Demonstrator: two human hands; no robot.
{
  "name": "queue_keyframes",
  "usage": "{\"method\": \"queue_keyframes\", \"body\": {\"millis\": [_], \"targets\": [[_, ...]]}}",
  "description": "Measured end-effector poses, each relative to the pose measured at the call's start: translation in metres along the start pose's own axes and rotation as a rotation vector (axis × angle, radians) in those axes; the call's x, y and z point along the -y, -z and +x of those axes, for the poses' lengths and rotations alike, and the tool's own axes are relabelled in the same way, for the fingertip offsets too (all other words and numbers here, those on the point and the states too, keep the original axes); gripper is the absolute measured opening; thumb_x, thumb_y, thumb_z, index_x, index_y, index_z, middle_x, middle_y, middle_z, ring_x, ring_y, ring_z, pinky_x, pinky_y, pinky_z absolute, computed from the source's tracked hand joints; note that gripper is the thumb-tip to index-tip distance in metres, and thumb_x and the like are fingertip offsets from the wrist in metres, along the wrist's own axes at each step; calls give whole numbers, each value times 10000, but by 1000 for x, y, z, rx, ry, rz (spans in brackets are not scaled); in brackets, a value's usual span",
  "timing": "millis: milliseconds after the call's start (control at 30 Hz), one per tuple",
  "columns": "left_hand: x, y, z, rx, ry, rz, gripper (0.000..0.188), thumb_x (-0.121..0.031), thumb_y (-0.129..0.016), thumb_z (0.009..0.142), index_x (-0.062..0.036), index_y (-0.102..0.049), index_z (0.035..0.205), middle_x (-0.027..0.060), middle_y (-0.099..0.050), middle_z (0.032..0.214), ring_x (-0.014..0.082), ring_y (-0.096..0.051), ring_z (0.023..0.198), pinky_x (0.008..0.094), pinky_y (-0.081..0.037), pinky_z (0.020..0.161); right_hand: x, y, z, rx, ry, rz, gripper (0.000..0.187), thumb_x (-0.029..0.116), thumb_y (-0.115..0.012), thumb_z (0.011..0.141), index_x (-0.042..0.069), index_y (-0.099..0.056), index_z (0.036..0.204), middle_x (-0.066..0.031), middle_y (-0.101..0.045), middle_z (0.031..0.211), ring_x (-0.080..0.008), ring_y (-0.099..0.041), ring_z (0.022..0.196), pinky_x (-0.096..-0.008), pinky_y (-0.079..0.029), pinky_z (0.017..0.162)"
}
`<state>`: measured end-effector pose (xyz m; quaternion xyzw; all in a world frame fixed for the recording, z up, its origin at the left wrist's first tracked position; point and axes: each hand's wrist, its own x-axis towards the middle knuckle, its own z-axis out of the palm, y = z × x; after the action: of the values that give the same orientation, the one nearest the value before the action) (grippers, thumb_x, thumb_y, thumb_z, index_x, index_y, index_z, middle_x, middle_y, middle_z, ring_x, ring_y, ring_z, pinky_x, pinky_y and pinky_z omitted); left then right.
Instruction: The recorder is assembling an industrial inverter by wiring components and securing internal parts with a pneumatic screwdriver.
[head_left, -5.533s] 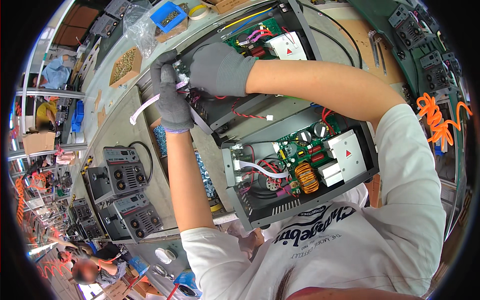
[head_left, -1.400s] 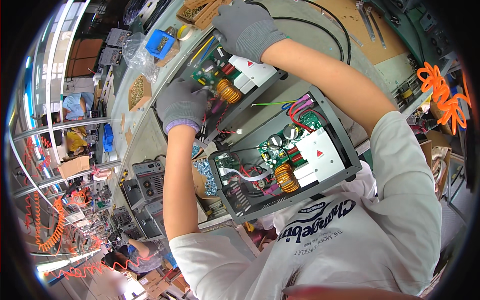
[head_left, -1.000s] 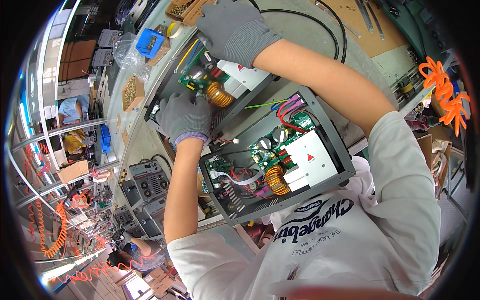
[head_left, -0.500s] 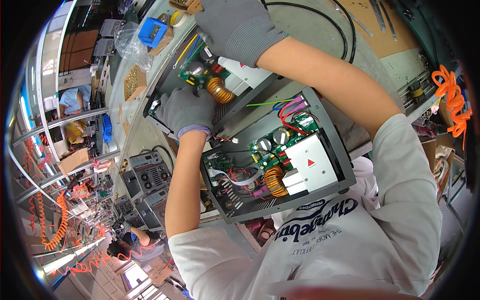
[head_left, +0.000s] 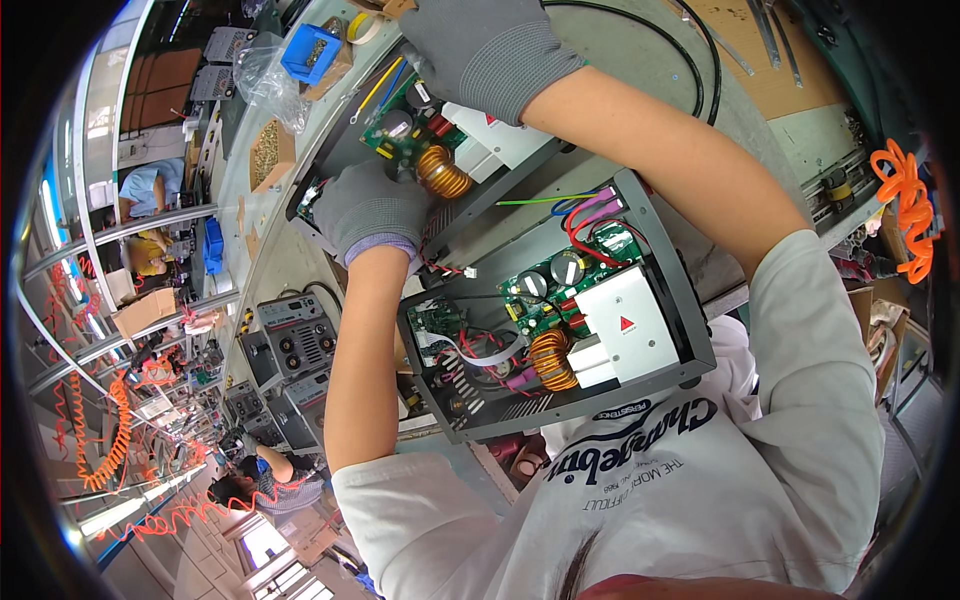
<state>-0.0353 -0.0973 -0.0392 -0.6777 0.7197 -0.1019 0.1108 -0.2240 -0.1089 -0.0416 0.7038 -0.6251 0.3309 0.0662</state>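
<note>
My left hand (head_left: 370, 208), in a grey knit glove, reaches into the near left end of the far open metal case (head_left: 505, 195). Its fingers curl down among the parts, and their tips are hidden. A copper-wound coil (head_left: 443, 172) and a green circuit board (head_left: 385, 133) lie beside it. My right hand (head_left: 485, 55), gloved alike, is bent in at the far side of that case, above a silver heat-sink plate (head_left: 500, 130); the glove hides what it grips. Closer to me, a second open case (head_left: 560, 412) holds a similar board, coil (head_left: 552, 360) and white plate (head_left: 632, 320), untouched by either hand.
A blue bin (head_left: 311, 53) and a cardboard box of small metal parts (head_left: 270, 155) stand at the left. Black cable (head_left: 690, 60) loops across the bench behind my right arm. Finished-looking grey units (head_left: 300, 340) stand at left. An orange coiled hose (head_left: 900, 210) hangs at right.
My left hand has shifted slightly left and down inside the far case. The right hand stays at the far side, moved slightly right. The view has shifted a little.
</note>
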Motion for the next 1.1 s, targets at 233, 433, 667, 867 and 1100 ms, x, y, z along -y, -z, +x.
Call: {"method": "queue_keyframes", "body": {"millis": [233, 433, 667, 867, 1100], "targets": [[11, -8, 4, -123, -102, 30, 315, -431, -681, 845, -186, -791, 1010, 124, -746, 1037, 337, -697, 1005, 447, -536, 890, 3, -8, 5, 6, -55, 0, 173, 126, -644, 831, 24, -745, 927, -159, -692, 963, -322, -674, 926, -410, -550, 785], [7, 4, 12, 70, 85, -78, 294, -361, -671, 794, -119, -781, 918, 166, -738, 906, 354, -689, 971, 422, -509, 927, 6, 3, -1, -9, -4, 31, 175, 131, -642, 839, 26, -748, 930, -167, -693, 980, -325, -675, 940, -408, -555, 781], [-5, 26, 9, -31, 58, 214, 702, -483, -789, 741, -141, -593, 1322, 124, -607, 1344, 301, -511, 1331, 454, -417, 1073, 1, 1, 1, 41, -32, 27, 163, 138, -648, 839, 29, -746, 909, -161, -691, 985, -326, -667, 955, -409, -550, 806], [33, -4, 27, -377, -304, -57, 1059, -453, -875, 670, -163, -283, 1499, 116, -555, 1414, 312, -448, 1387, 470, -319, 1160, 10, 3, 6, 34, -80, 2, 164, 166, -660, 837, 42, -731, 918, -147, -692, 961, -318, -667, 955, -416, -551, 803], [31, 2, 25, -218, -208, -187, 1000, -421, -910, 621, -181, -371, 1429, 109, -638, 1284, 304, -604, 1224, 454, -420, 1068, 10, 3, -2, -1, -1, -39, 172, 192, -669, 826, 62, -709, 930, -129, -689, 939, -309, -660, 931, -422, -537, 780]]}}
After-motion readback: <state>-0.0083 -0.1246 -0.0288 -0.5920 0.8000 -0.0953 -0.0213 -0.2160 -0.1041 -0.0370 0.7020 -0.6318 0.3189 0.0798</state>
